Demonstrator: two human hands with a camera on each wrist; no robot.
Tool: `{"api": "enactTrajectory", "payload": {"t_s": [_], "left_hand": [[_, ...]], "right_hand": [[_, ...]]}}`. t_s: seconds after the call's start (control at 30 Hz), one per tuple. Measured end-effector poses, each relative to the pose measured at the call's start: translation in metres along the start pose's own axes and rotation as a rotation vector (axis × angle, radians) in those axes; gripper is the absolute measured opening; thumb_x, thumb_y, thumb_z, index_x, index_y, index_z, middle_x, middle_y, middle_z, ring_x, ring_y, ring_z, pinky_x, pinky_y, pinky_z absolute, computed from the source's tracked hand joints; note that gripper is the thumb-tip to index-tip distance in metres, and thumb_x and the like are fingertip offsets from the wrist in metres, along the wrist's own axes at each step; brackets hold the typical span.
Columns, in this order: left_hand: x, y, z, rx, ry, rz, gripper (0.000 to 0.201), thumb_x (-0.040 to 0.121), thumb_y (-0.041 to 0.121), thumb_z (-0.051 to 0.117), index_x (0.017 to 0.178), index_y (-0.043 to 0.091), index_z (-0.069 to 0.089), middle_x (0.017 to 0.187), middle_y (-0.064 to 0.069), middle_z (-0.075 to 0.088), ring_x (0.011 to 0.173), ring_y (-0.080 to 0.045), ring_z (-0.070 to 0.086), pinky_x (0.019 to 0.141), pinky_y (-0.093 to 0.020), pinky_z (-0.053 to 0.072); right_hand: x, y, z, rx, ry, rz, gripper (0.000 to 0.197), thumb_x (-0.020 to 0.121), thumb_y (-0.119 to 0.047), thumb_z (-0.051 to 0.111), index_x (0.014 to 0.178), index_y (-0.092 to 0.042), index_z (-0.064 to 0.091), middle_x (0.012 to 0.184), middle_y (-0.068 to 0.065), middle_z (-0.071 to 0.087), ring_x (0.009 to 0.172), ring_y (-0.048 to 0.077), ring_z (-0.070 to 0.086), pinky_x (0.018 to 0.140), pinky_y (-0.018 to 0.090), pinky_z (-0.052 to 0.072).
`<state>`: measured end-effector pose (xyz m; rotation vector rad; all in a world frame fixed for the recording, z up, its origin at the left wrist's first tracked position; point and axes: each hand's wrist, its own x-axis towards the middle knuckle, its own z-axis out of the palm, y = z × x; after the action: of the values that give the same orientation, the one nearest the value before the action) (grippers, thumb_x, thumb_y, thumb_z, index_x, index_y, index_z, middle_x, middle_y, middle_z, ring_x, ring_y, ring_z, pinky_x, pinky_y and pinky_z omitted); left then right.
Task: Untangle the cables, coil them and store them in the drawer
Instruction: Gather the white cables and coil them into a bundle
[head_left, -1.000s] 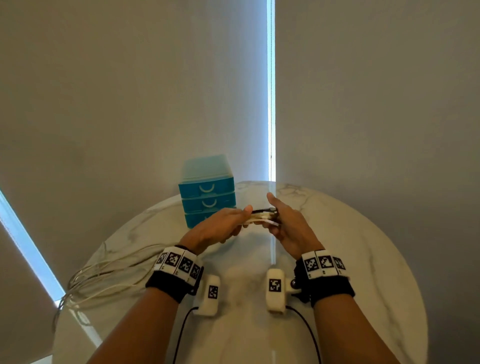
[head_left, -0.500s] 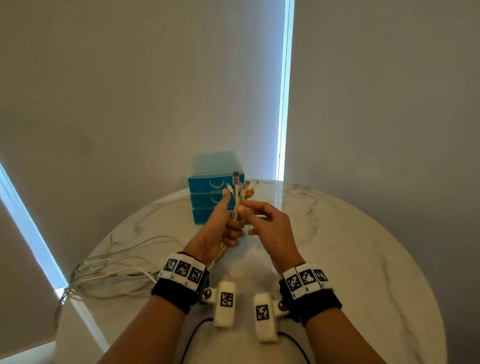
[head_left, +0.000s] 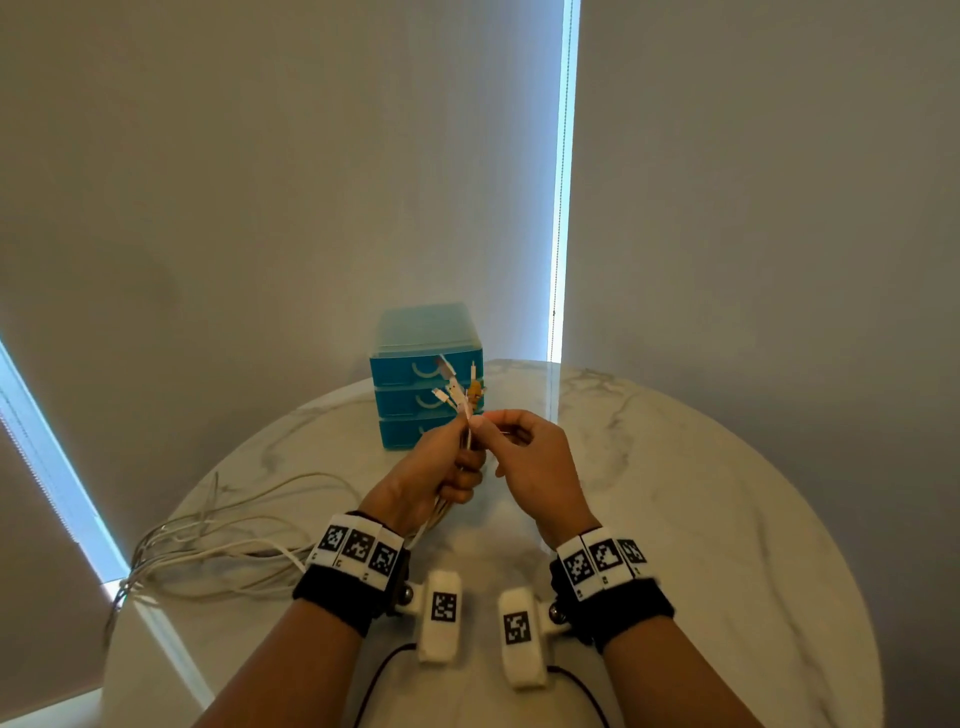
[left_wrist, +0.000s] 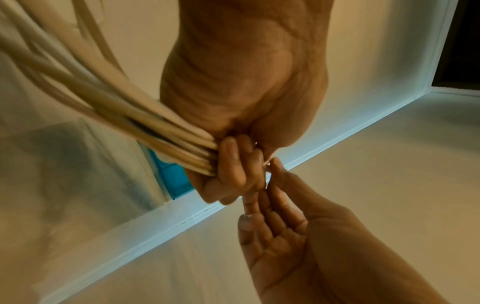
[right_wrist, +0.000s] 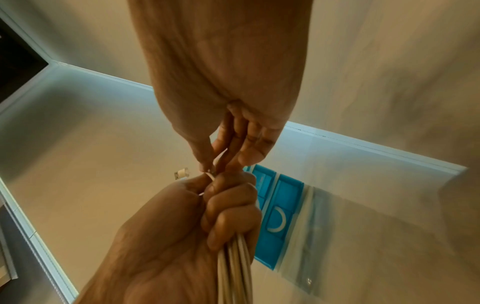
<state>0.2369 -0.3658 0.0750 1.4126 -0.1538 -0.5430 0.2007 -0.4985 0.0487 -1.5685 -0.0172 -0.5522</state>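
My left hand (head_left: 447, 462) grips a bundle of several white cables (left_wrist: 145, 135) in a fist above the table, the plug ends (head_left: 457, 387) fanning upward out of it. The cables (head_left: 218, 551) trail down past my left wrist and lie in loose loops at the table's left edge. My right hand (head_left: 524, 452) is right beside the left, its thumb and forefinger pinching one white cable (right_wrist: 211, 174) just above the left fist. A blue three-drawer box (head_left: 426, 379) stands behind the hands, all drawers shut.
The round white marble table (head_left: 701, 519) carries only the drawer box and the cable loops. Grey blinds hang close behind it, with bright gaps between them. Some cable hangs over the table's left edge (head_left: 117, 597).
The cable bundle went from lying level between both hands to standing upright in my left fist. My right hand let go of the bundle end and now pinches a single cable near the top.
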Motion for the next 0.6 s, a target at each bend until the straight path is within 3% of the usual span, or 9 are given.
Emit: {"api": "enactTrajectory", "payload": {"t_s": [0.1, 0.2, 0.3, 0.4, 0.47, 0.6], "left_hand": [[0.0, 0.0, 0.0, 0.004, -0.049, -0.028, 0.06, 0.107, 0.072, 0.033, 0.081, 0.021, 0.052, 0.063, 0.006, 0.034, 0.045, -0.005, 0.026, 0.037, -0.017, 0.022], [-0.004, 0.005, 0.006, 0.027, -0.11, -0.026, 0.077, 0.089, 0.094, 0.032, 0.077, 0.021, 0.052, 0.064, 0.004, 0.033, 0.046, -0.006, 0.024, 0.037, -0.018, 0.022], [-0.006, 0.006, 0.008, 0.145, -0.084, 0.027, 0.064, 0.097, 0.082, 0.042, 0.088, 0.02, 0.056, 0.063, 0.006, 0.037, 0.049, -0.005, 0.028, 0.04, -0.017, 0.026], [-0.006, 0.005, 0.008, 0.227, -0.034, 0.048, 0.058, 0.108, 0.069, 0.032, 0.087, 0.02, 0.054, 0.06, 0.008, 0.04, 0.047, -0.005, 0.029, 0.039, -0.018, 0.026], [-0.007, 0.005, 0.006, 0.292, 0.0, 0.04, 0.055, 0.112, 0.064, 0.026, 0.087, 0.02, 0.049, 0.059, 0.008, 0.04, 0.045, -0.006, 0.029, 0.041, -0.019, 0.027], [-0.005, 0.005, 0.004, 0.517, 0.032, 0.085, 0.055, 0.11, 0.068, 0.024, 0.089, 0.023, 0.046, 0.061, 0.01, 0.041, 0.049, -0.007, 0.031, 0.048, -0.022, 0.031]], "right_hand": [[0.003, 0.001, -0.004, -0.027, 0.027, 0.002, 0.011, 0.097, -0.023, 0.079, 0.106, -0.017, 0.079, 0.094, -0.001, 0.081, 0.087, 0.013, 0.076, 0.075, 0.025, 0.057], [0.005, 0.002, -0.007, -0.055, 0.079, 0.007, 0.011, 0.095, -0.023, 0.08, 0.103, -0.016, 0.079, 0.092, 0.0, 0.081, 0.085, 0.014, 0.076, 0.076, 0.031, 0.061], [0.006, 0.004, -0.006, -0.101, 0.085, 0.005, 0.008, 0.097, -0.023, 0.078, 0.104, -0.018, 0.078, 0.093, -0.002, 0.08, 0.087, 0.014, 0.077, 0.084, 0.038, 0.066], [0.004, 0.0, -0.006, -0.075, 0.114, 0.021, 0.006, 0.098, -0.016, 0.075, 0.103, -0.017, 0.078, 0.093, -0.001, 0.08, 0.087, 0.014, 0.077, 0.084, 0.039, 0.066], [0.005, -0.006, -0.012, 0.021, 0.164, 0.027, 0.007, 0.099, -0.011, 0.075, 0.102, -0.017, 0.077, 0.091, 0.002, 0.081, 0.085, 0.015, 0.077, 0.08, 0.036, 0.066], [0.008, -0.023, -0.031, 0.193, 0.252, -0.01, 0.008, 0.098, -0.011, 0.076, 0.101, -0.018, 0.077, 0.091, 0.002, 0.082, 0.087, 0.017, 0.078, 0.076, 0.027, 0.064]]}}
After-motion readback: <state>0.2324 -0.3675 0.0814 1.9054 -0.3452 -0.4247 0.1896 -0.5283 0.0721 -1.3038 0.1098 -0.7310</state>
